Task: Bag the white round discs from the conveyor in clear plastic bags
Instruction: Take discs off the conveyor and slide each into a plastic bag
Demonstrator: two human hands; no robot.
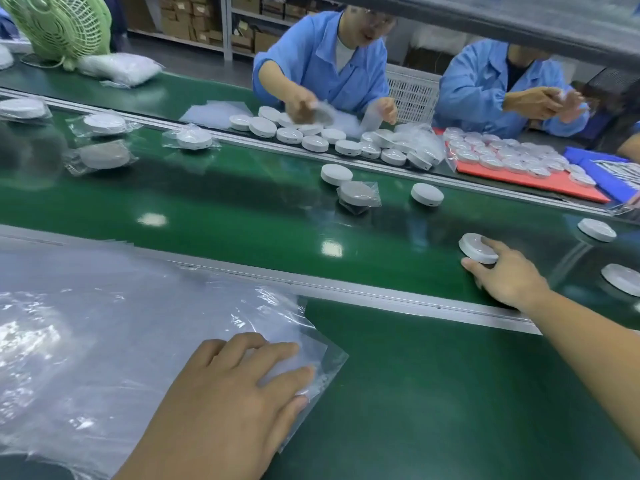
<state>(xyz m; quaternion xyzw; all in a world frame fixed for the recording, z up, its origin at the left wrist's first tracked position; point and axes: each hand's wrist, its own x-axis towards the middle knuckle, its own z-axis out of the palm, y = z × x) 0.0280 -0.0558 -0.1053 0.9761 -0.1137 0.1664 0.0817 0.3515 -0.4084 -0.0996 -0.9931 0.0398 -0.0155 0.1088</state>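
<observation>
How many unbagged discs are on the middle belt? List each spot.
5 discs: one beside a bagged disc, another right of it, one under the right hand, two at right frame edge. More possibly off-frame.

Left hand [239,389] flat, palm down, fingers [277,351] spread; right hand [504,277] outstretched, fingers curled round a disc [473,253]

Line room, far side and rear

Metal shelving [227,29] loaded with brown cardboard boxes [180,19] stands at the back on a grey floor [194,55]. A pale green fan [59,26] stands at the far left end of the green-topped counter [194,91] beyond the conveyor [242,202]. A person in a blue coat [311,64] and a second person [485,81], dressed alike, are at that counter's far edge, with a white slatted crate [412,95] between them. A grey beam [519,19] crosses overhead at top right. Bright light patches [152,220] reflect on the glossy belt.
</observation>
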